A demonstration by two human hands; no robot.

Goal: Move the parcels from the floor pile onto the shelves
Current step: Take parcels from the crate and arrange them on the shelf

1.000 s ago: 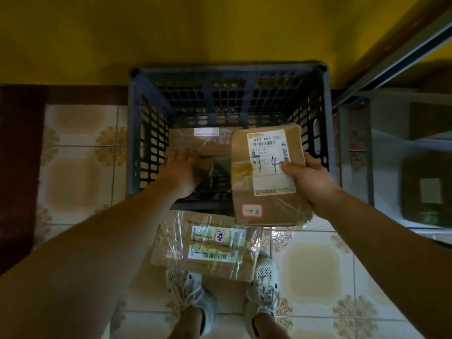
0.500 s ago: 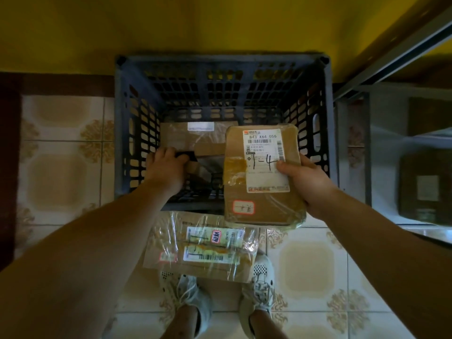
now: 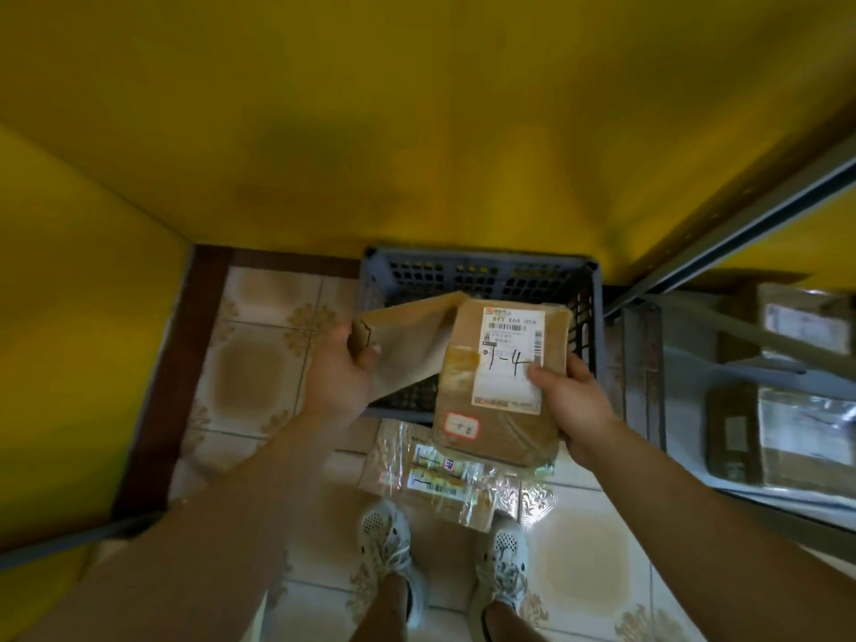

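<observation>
Above the blue crate, wedged between yellow wall and shelves, the left hand grips a plain parcel, now lifted out. The right hand clasps the labelled parcel; a taped parcel lies on open floor.

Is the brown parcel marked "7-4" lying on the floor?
No, the right hand holds the brown parcel up above the blue crate.

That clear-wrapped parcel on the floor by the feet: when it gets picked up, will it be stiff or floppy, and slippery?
The clear-wrapped parcel looks flat and boxy under its film, so probably fairly stiff. The glossy, crinkled wrap suggests a slippery surface, and loose film at the edges may shift under the fingers. It lies flat on the floor tiles, so it is unlikely to roll or tip.
</observation>
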